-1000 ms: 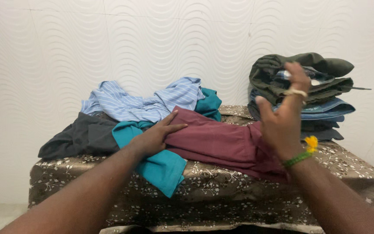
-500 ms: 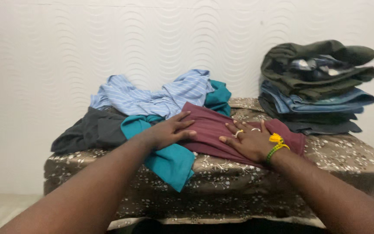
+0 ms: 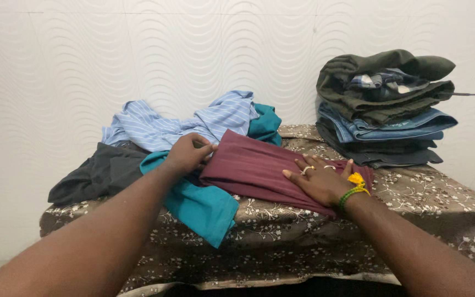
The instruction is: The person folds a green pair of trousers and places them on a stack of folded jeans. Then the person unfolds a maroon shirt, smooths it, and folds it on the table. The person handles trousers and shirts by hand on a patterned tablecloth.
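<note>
While the right hand (image 3: 321,182) lies flat, fingers spread, on the maroon garment (image 3: 259,168), the left hand (image 3: 187,154) pinches its left edge. Soft, light and floppy, it looks best gripped at the corners beside those fingertips.

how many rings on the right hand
2 show, both on the right hand, which lies flat on the maroon garment: one ring on a finger nearer the left side, one beside it. Others may be hidden.
</note>
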